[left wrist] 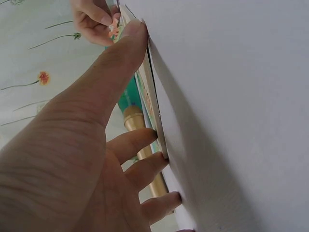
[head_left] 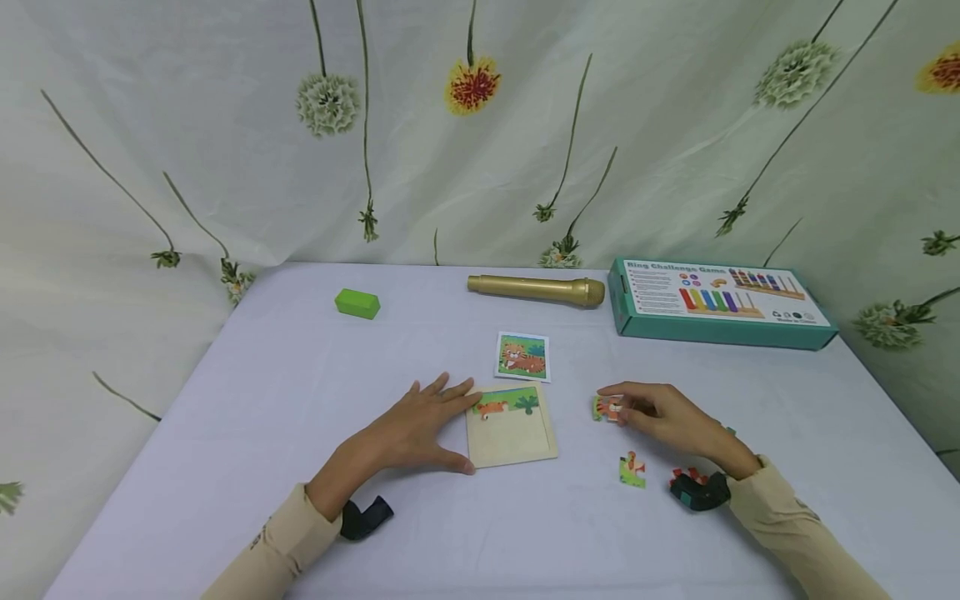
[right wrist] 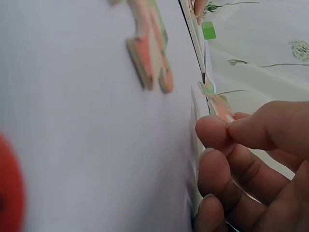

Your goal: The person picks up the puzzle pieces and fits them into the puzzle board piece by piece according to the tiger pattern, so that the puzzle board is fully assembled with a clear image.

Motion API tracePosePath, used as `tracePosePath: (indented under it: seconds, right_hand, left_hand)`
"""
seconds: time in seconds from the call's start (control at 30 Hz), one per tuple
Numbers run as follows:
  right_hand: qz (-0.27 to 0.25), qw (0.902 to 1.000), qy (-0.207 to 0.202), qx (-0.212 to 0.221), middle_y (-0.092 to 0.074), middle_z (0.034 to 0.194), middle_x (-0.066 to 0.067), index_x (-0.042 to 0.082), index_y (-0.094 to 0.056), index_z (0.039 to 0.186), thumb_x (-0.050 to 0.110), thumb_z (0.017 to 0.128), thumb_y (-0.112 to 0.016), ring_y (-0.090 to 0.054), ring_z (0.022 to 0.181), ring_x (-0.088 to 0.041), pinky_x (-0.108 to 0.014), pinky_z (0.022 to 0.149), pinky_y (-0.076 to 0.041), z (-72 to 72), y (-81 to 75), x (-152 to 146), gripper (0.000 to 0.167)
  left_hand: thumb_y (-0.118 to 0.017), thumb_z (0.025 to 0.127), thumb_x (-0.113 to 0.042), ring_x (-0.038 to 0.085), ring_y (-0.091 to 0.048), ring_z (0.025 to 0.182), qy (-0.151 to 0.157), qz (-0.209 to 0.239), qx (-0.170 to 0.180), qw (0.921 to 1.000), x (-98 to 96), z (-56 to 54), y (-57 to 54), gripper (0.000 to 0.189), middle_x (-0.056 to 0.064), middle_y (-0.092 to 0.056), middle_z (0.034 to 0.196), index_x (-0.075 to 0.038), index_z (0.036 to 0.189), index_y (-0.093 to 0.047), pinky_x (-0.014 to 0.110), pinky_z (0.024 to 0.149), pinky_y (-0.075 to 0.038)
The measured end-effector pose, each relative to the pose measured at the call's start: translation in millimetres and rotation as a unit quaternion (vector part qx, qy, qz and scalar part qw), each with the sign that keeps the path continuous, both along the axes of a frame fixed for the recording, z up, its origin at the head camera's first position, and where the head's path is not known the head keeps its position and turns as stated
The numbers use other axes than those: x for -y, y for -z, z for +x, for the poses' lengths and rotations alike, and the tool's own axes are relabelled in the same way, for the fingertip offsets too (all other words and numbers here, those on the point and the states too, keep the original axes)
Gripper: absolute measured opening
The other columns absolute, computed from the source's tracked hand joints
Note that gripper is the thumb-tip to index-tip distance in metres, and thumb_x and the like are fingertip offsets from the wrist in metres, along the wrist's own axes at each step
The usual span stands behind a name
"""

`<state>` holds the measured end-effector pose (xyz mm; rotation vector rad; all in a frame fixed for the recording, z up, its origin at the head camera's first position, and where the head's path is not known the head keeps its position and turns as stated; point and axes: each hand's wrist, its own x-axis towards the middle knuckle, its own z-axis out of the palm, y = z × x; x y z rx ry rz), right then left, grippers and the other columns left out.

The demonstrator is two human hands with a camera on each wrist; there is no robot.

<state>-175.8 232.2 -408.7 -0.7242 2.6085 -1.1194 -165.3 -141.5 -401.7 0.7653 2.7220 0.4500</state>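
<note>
A square wooden puzzle board (head_left: 510, 442) lies mid-table, with tiger-picture pieces along its top part. My left hand (head_left: 420, 427) is spread beside it, with fingertips and thumb touching its left edge. To the right of the board, my right hand (head_left: 669, 418) pinches a puzzle piece (right wrist: 220, 108) between thumb and index finger, slightly above the cloth as far as I can tell. A loose puzzle piece (head_left: 632, 470) rests below that hand. A red piece (head_left: 688, 475) lies partly hidden by the right wrist's camera. Beyond the board is a tiger picture card (head_left: 522, 357).
A green block (head_left: 357, 303) sits at the back left. At the back are a gold microphone-shaped object (head_left: 534, 289) and a teal Ring Challenge Game box (head_left: 723, 304). Part of another piece (head_left: 728, 428) shows behind the right wrist. A flowered cloth hangs behind the table.
</note>
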Motion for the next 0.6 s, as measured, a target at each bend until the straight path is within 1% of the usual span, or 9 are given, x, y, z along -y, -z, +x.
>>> tracePosePath:
  seconds: [0.1,0.17,0.27,0.4,0.5,0.6]
  right_hand:
    - [0.000,1.0000,-0.004,0.002,-0.065,0.101,-0.002,0.010,-0.063,0.125,0.003,0.093,-0.059,-0.051,0.079,-0.010,-0.021,0.066,-0.044,-1.6,0.1,3.1,0.033]
    - [0.002,1.0000,-0.007,0.006,-0.065,0.098,-0.001,0.009,-0.063,0.125,0.005,0.093,-0.060,-0.052,0.078,-0.011,-0.021,0.066,-0.044,-2.8,-0.6,5.6,0.032]
    - [0.004,0.9999,-0.010,0.013,-0.066,0.098,-0.001,0.009,-0.063,0.125,0.008,0.093,-0.061,-0.053,0.079,-0.012,-0.021,0.068,-0.046,-4.0,-2.6,9.5,0.032]
    - [0.003,0.9999,-0.009,0.014,-0.066,0.100,-0.001,0.009,-0.062,0.125,0.004,0.092,-0.060,-0.054,0.079,-0.013,-0.022,0.069,-0.048,-4.8,-6.8,14.8,0.033]
    - [-0.005,0.9999,-0.012,0.010,-0.066,0.093,-0.002,0.010,-0.062,0.124,0.000,0.091,-0.059,-0.054,0.075,-0.013,-0.022,0.066,-0.048,-5.9,-9.8,18.4,0.034]
    - [-0.020,0.9995,-0.021,0.009,-0.066,0.087,-0.002,0.009,-0.061,0.121,-0.001,0.091,-0.059,-0.055,0.071,-0.012,-0.023,0.062,-0.048,-7.9,-11.4,21.9,0.032]
  left_hand:
    - [-0.077,0.068,-0.060,0.032,-0.011,0.147,-0.001,0.000,0.001,1.0000,-0.2,0.0,-0.6,0.097,-0.004,-0.026,0.157,-0.023,0.148,-0.038,0.060,0.115,-0.010]
    - [-0.078,0.068,-0.060,0.032,-0.011,0.147,-0.003,0.001,0.001,1.0000,-0.2,0.2,-1.0,0.097,-0.004,-0.026,0.157,-0.023,0.148,-0.038,0.059,0.115,-0.010]
    - [-0.078,0.068,-0.059,0.031,-0.011,0.147,-0.005,0.002,0.001,1.0000,-0.1,0.5,-1.6,0.097,-0.004,-0.026,0.157,-0.023,0.148,-0.039,0.059,0.115,-0.010]
    - [-0.078,0.068,-0.060,0.031,-0.011,0.147,-0.004,0.004,0.001,1.0000,0.2,0.9,-2.1,0.097,-0.004,-0.026,0.157,-0.024,0.148,-0.039,0.059,0.115,-0.010]
    - [-0.078,0.068,-0.060,0.031,-0.010,0.147,-0.004,0.007,0.004,1.0000,0.4,1.2,-2.3,0.096,-0.004,-0.026,0.157,-0.024,0.148,-0.039,0.058,0.116,-0.009]
    - [-0.078,0.068,-0.060,0.030,-0.010,0.147,-0.005,0.008,0.006,0.9999,0.5,1.3,-1.9,0.096,-0.004,-0.026,0.157,-0.024,0.148,-0.039,0.058,0.116,-0.009]
